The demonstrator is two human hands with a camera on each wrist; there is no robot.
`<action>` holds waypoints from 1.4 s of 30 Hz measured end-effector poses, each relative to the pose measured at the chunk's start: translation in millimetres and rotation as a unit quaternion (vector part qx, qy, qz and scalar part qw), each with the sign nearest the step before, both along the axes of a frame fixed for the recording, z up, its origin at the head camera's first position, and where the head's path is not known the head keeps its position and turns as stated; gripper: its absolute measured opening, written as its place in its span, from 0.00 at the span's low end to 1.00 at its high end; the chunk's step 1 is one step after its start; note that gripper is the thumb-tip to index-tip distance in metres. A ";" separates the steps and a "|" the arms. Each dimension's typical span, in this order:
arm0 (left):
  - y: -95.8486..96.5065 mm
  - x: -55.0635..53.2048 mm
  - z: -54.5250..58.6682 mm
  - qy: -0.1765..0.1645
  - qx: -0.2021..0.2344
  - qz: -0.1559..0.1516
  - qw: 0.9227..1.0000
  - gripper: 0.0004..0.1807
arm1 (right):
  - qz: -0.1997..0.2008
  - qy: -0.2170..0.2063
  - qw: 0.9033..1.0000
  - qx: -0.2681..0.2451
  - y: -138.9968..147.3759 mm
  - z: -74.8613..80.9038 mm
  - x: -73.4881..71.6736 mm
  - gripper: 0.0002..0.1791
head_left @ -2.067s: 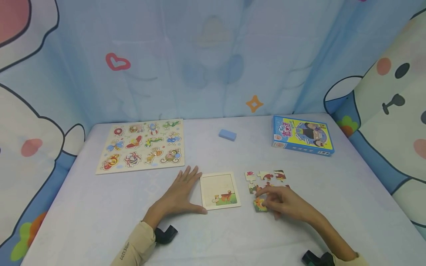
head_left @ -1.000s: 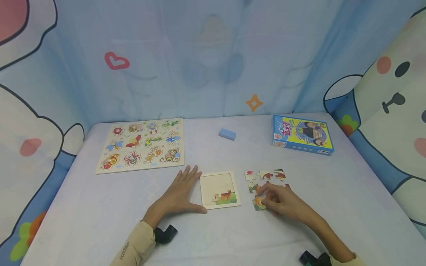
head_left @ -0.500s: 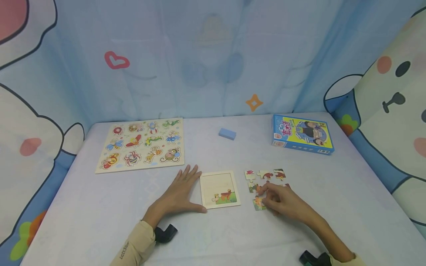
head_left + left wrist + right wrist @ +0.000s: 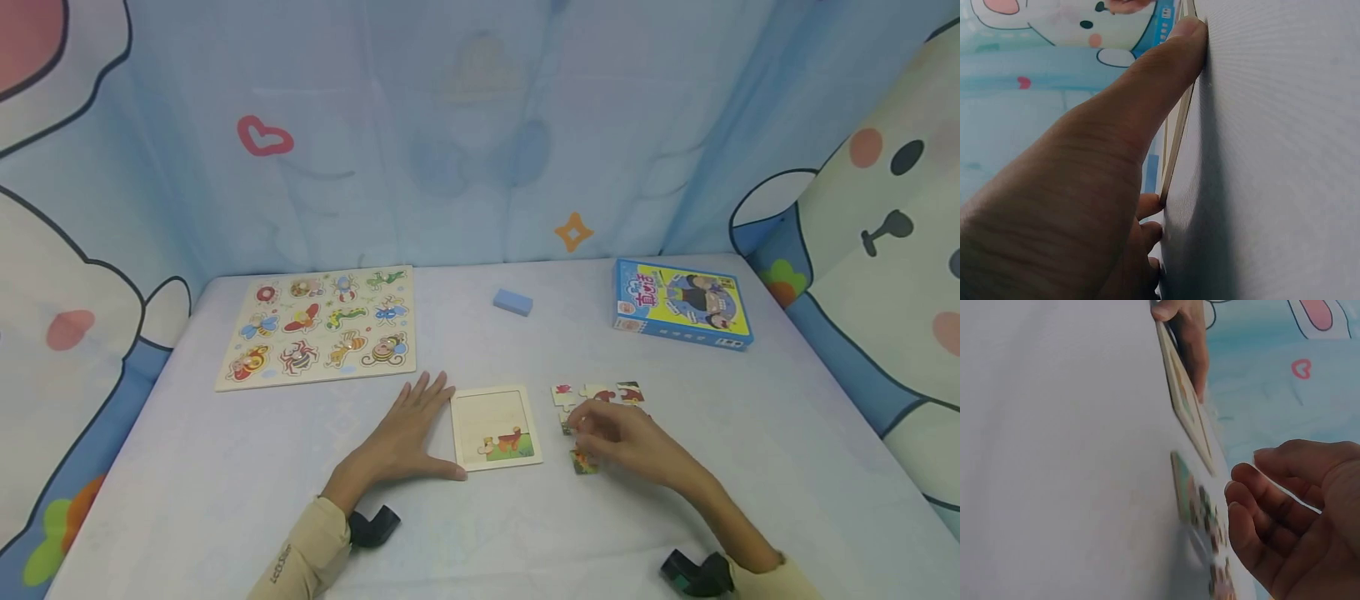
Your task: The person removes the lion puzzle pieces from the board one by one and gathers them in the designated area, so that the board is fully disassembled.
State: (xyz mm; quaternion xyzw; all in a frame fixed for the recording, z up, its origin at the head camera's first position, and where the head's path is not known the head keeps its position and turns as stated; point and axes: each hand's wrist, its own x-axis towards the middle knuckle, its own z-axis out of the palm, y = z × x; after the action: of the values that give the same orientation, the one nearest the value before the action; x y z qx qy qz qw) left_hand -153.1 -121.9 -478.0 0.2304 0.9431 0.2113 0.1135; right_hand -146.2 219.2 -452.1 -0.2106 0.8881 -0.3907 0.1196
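A square wooden puzzle tray (image 4: pixel 492 410) lies on the table, with joined pieces showing a dog (image 4: pixel 507 444) in its lower right corner. My left hand (image 4: pixel 405 437) is spread along the tray's left side; its index finger and thumb touch the two left corners. Right of the tray lie several loose puzzle pieces, among them a flower piece (image 4: pixel 562 395) and a green and orange piece (image 4: pixel 583 462). My right hand (image 4: pixel 626 437) hovers over them and hides some. In the right wrist view its fingers are loosely curled, and nothing shows between them.
An insect knob puzzle board (image 4: pixel 322 329) lies at the back left. A blue block (image 4: pixel 513 302) sits at the back middle. At the back right is a blue and yellow box (image 4: pixel 682 305). A printed curtain (image 4: pixel 465 133) hangs behind the white table.
My right hand has lifted slightly and shifted a little left and away from me over the loose pieces. The left hand and the tray stay in place.
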 end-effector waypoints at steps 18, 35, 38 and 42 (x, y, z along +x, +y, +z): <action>1.0 -0.7 -0.3 -0.002 -0.002 -0.002 1.000 0.66 | 0.110 0.021 0.994 0.002 -69.6 -4.8 -22.8 0.13; -0.2 0.1 1.5 -0.004 0.001 0.001 1.000 0.66 | 0.124 0.048 0.989 0.066 -72.0 -7.2 -22.4 0.13; 0.2 -0.1 1.3 -0.004 -0.001 0.002 1.000 0.66 | 0.126 0.049 0.988 0.069 -72.2 -6.8 -21.5 0.12; 0.4 0.2 0.7 -0.005 0.001 0.002 1.000 0.66 | 0.128 0.051 0.988 0.073 -72.3 -6.4 -20.3 0.12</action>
State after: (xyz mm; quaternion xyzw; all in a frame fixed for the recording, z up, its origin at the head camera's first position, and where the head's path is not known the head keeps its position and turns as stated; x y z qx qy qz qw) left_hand -152.9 -121.5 -477.3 0.2276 0.9428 0.2137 0.1172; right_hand -166.5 146.9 -458.5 -0.3331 0.8849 -0.2950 0.1380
